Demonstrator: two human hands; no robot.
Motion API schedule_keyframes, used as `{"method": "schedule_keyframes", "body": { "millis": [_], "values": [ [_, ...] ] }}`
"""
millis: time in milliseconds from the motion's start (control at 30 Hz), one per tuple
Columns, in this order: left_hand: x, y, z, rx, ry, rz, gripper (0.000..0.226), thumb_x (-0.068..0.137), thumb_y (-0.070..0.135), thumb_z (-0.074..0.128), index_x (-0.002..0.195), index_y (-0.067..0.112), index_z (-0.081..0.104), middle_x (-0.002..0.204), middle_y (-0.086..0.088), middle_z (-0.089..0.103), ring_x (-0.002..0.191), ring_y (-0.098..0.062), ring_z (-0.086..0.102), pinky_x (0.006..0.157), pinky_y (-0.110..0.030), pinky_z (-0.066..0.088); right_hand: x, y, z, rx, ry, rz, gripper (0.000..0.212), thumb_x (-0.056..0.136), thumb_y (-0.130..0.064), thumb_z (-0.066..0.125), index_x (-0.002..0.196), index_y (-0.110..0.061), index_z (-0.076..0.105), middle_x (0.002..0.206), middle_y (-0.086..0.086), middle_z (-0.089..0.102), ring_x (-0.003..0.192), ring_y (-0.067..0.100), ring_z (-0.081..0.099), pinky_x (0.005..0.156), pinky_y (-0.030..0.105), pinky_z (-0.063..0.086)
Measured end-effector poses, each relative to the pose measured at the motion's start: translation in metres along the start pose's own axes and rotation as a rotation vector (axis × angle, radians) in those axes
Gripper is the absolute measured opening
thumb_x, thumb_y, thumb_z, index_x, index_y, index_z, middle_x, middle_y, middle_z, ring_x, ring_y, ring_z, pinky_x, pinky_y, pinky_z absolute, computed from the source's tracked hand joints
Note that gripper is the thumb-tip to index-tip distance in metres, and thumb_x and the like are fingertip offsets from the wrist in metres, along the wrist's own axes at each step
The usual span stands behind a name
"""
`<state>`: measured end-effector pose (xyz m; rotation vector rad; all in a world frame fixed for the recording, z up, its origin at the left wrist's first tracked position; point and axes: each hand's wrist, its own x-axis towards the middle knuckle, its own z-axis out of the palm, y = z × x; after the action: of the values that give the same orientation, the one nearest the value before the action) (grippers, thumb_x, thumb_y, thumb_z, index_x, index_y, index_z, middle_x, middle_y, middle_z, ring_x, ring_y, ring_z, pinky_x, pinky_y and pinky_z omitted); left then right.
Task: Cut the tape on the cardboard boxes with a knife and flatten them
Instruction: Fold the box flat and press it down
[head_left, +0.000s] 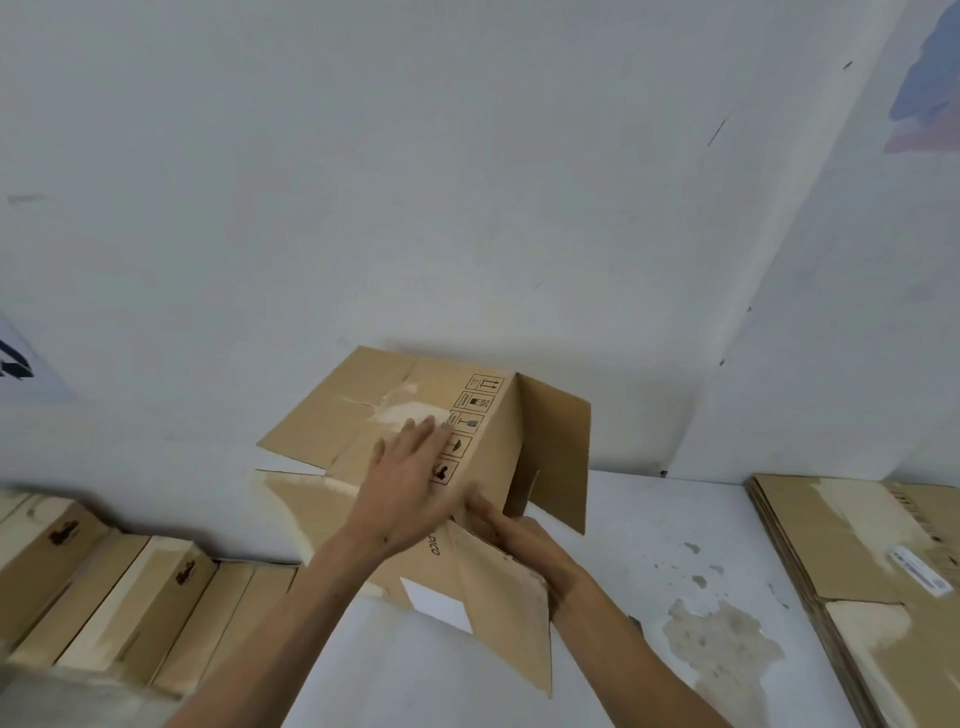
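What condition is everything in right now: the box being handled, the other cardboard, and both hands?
Box in hand: flaps open, not yet flat.
Left hand: fingers straight, pressing on the box's top panel.
Right hand: at the box's side, grip unclear.
Stack at right: flattened.
Boxes at left: unflattened, in a row.

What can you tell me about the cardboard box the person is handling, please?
The cardboard box is plain brown corrugated card, still standing in box shape, tilted on the white floor near the wall. Its end flaps hang open at right and front. One face carries a column of black handling symbols, pale patches where tape was, and a white label low down. The left hand lies flat on top, fingers straight; the right hand grips its lower edge.
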<state>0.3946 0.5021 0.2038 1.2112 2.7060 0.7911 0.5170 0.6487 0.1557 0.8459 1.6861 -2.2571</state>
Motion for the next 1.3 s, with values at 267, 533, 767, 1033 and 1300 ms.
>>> {"method": "schedule_keyframes", "body": {
  "millis": [267, 533, 767, 1033, 1300],
  "values": [
    [0.008, -0.006, 0.001, 0.157, -0.369, 0.064, 0.120, 0.067, 0.094, 0.055, 0.160, 0.049, -0.006, 0.170, 0.014, -0.016, 0.155, -0.017, -0.024, 0.123, -0.051, -0.015, -0.003, 0.026, 0.001, 0.332, -0.045, 0.017, 0.062, 0.086, -0.041, 0.082, 0.135, -0.009, 0.064, 0.128, 0.017, 0.071, 0.120, 0.032, 0.068, 0.103, 0.046, 0.055],
    [0.006, -0.004, 0.007, 0.323, -0.531, 0.019, 0.153, 0.053, 0.093, 0.069, 0.158, 0.036, -0.027, 0.161, 0.005, -0.042, 0.146, -0.028, -0.043, 0.119, -0.058, -0.023, -0.017, 0.020, -0.014, 0.450, 0.196, -0.110, 0.049, 0.087, -0.034, 0.080, 0.129, -0.016, 0.062, 0.112, 0.011, 0.077, 0.112, 0.035, 0.070, 0.101, 0.055, 0.055],
    [0.002, 0.004, 0.019, 0.348, -0.395, 0.162, 0.094, 0.095, 0.062, 0.039, 0.163, 0.025, -0.014, 0.171, -0.010, -0.015, 0.156, -0.031, -0.019, 0.126, -0.060, -0.004, -0.033, -0.024, -0.023, 0.340, 0.152, -0.245, 0.047, 0.095, -0.058, 0.057, 0.129, -0.025, 0.061, 0.117, 0.007, 0.076, 0.115, 0.029, 0.070, 0.104, 0.051, 0.053],
    [-0.019, -0.023, 0.044, 0.153, 0.090, 0.191, 0.061, 0.107, 0.056, 0.015, 0.158, 0.033, 0.037, 0.166, 0.006, 0.034, 0.158, -0.016, 0.016, 0.128, -0.051, 0.012, 0.000, 0.014, -0.041, 0.216, 0.194, -0.135, 0.069, 0.106, -0.061, 0.029, 0.110, -0.009, 0.072, 0.121, 0.015, 0.073, 0.112, 0.030, 0.070, 0.100, 0.045, 0.053],
    [-0.036, -0.020, 0.039, 0.023, 0.225, 0.175, 0.045, 0.109, 0.043, 0.032, 0.151, 0.037, 0.045, 0.156, 0.013, 0.047, 0.152, -0.010, 0.032, 0.126, -0.049, 0.022, 0.044, 0.152, -0.057, -1.027, 0.042, 0.225, 0.047, 0.111, -0.043, 0.023, 0.147, -0.024, 0.047, 0.148, 0.008, 0.055, 0.132, 0.027, 0.055, 0.110, 0.040, 0.044]
  ]
}}
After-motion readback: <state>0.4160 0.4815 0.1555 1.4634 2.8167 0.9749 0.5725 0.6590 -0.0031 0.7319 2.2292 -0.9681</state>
